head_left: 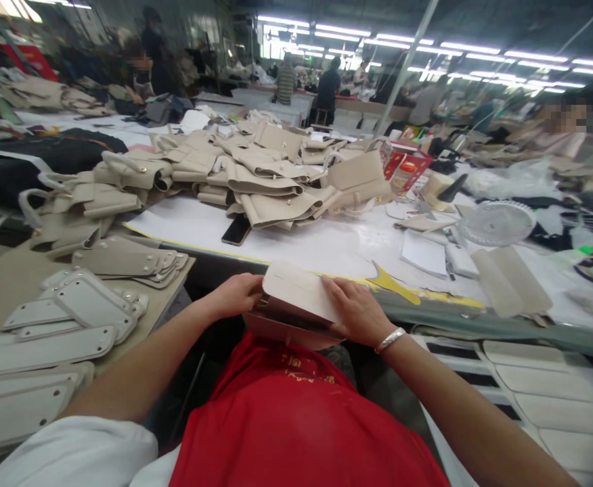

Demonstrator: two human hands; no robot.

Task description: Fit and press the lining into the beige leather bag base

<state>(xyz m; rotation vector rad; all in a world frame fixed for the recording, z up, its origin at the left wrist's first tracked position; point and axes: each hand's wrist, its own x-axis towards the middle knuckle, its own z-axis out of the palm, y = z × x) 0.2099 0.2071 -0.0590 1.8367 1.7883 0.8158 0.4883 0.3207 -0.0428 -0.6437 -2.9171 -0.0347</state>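
A beige bag piece (301, 294) with a raised, rounded flap is held at my lap, in front of the red apron. My left hand (240, 294) pinches its left edge near the flap. On the other side, my right hand (355, 310) is closed on the flap's right edge, with the thumb side hidden behind the piece. Under the flap the piece is dark and partly open. A dark phone (236, 230) lies on the white table (185, 226) just beyond my hands, and a yellow tool (395, 284) rests at the table's edge.
Beige bag parts (271, 179) are heaped across the table. Pale panels with metal studs (93, 304) lie at the left, and flat pale panels (540, 392) at the right. A clear round dish (498, 222) and a red box (405, 166) stand farther back. People (328, 88) are in the background.
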